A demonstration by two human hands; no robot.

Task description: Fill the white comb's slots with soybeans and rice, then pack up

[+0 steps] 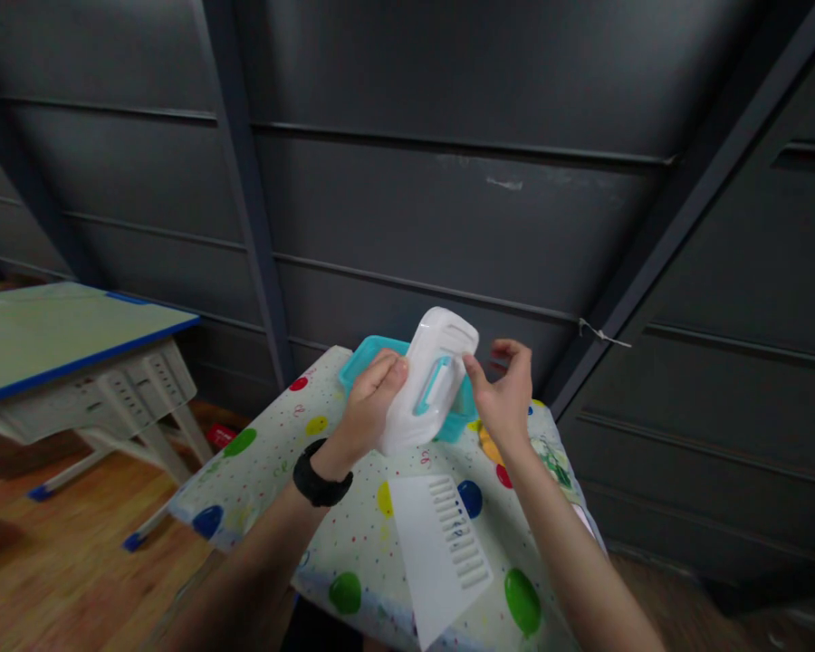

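Note:
My left hand (pixel 373 398), with a black band on the wrist, is closed on the left edge of a white plastic lid (pixel 407 417). The lid is tilted up above the table, and a turquoise-and-white handle (pixel 436 388) is set in its face. My right hand (pixel 506 389) is beside the lid's right edge, fingers apart and thumb towards the lid; whether the thumb touches it I cannot tell. Behind the lid sits a turquoise plastic tub (pixel 373 346), partly hidden. Nearer me lies a flat white piece with a row of slots (pixel 441 543).
A balloon-print cloth covers the table (pixel 258 480). A yellow-orange object (pixel 490 446) lies near my right wrist, partly covered. To the left stands a desk (pixel 74 335) with a blue edge. A dark panelled wall (pixel 435 208) rises right behind the table.

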